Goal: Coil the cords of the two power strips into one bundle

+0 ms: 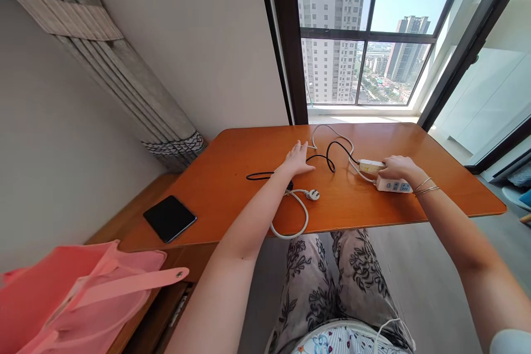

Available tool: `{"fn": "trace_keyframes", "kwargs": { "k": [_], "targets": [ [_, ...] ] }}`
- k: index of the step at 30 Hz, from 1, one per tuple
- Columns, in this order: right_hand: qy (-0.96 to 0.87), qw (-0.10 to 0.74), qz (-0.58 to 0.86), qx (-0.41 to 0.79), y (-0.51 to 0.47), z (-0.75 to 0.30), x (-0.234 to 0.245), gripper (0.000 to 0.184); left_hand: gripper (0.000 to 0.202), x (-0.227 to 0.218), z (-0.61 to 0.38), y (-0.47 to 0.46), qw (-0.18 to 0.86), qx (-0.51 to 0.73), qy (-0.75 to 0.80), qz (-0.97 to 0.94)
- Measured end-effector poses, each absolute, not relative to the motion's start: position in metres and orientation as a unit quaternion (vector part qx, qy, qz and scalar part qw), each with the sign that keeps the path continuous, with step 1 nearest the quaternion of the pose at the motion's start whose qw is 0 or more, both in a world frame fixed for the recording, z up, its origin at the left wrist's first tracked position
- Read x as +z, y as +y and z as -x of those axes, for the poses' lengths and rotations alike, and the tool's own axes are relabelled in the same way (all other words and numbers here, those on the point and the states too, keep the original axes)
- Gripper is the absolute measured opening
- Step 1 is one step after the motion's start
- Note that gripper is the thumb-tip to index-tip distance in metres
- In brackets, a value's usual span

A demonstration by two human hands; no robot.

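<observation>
Left hand [296, 159] palm down on the orange-brown wooden table [232, 177], near the middle. Fingers stretched out flat and fairly close together, thumb out to the right, holding nothing. Under and just beside it, a thin black cable [332, 155], running left along the tabletop and looping to the right.

Right hand [398, 167] further right on the same table, thin metal bracelets [425, 187] at the wrist. Fingers bent and bunched over the right end of a small cream-coloured plastic power block [370, 165], touching it. Not clear whether clasped around it or only resting on it. Directly under the heel of that hand, on the near side, a white power strip with blue-marked sockets [394, 185], flat on the table.

Near the left forearm, a thick white cable [290, 221] curving over the near table edge, ending in a white plug [312, 194] on the tabletop.

Far left on the table, well apart from both hands, a flat black rectangular device [170, 217]. Nearer and lower left, a pink fabric bag with a strap [62, 293]. Beyond the far edge, a large window with dark frames [365, 38].
</observation>
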State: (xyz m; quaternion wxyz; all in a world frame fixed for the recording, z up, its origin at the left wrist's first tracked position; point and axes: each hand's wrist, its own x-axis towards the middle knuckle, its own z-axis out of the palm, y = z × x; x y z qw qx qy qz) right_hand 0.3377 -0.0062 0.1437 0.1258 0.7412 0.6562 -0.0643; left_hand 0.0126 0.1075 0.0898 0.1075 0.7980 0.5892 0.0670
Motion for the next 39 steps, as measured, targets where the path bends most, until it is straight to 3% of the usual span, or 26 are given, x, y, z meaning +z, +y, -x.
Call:
{"fn": "trace_keyframes", "kwargs": {
  "k": [3, 6, 11, 13, 15, 20, 23, 29, 34, 39],
  "targets": [
    [0.684, 0.129, -0.717, -0.044, -0.001, -0.315, 0.151, 0.044, 0.109, 0.085, -0.020, 0.119, 0.095, 0.052, 0.610, -0.785],
    [0.738, 0.067, -0.670, -0.038, 0.009, -0.288, 0.147, 0.051, 0.089, 0.082, -0.021, 0.127, 0.084, 0.078, 0.618, -0.777],
    [0.725, -0.026, -0.683, -0.091, 0.044, -0.256, 0.116, 0.093, 0.038, 0.084, -0.018, 0.129, 0.081, 0.133, 0.610, -0.777],
    [0.696, -0.057, -0.706, -0.114, 0.058, -0.252, 0.101, 0.104, 0.029, 0.090, -0.013, 0.131, 0.081, 0.156, 0.612, -0.771],
    [0.667, -0.100, -0.724, -0.147, 0.069, -0.254, 0.089, 0.094, 0.025, 0.101, -0.004, 0.134, 0.094, 0.240, 0.614, -0.746],
    [0.651, -0.188, -0.707, -0.201, 0.080, -0.278, 0.092, 0.030, 0.020, 0.140, 0.040, 0.151, 0.185, 0.539, 0.606, -0.555],
    [0.646, -0.249, -0.694, -0.200, 0.080, -0.307, 0.117, 0.019, 0.014, 0.157, 0.075, 0.159, 0.192, 0.610, 0.598, -0.482],
    [0.583, -0.444, -0.659, -0.169, 0.074, -0.374, 0.180, 0.020, 0.009, 0.165, 0.117, 0.152, 0.108, 0.541, 0.625, -0.553],
    [0.570, -0.467, -0.655, -0.166, 0.059, -0.405, 0.216, 0.022, 0.023, 0.164, 0.120, 0.140, 0.040, 0.419, 0.650, -0.633],
    [0.538, -0.504, -0.666, -0.116, 0.046, -0.410, 0.232, 0.009, 0.029, 0.155, 0.131, 0.123, -0.074, 0.275, 0.691, -0.664]
  ]
}}
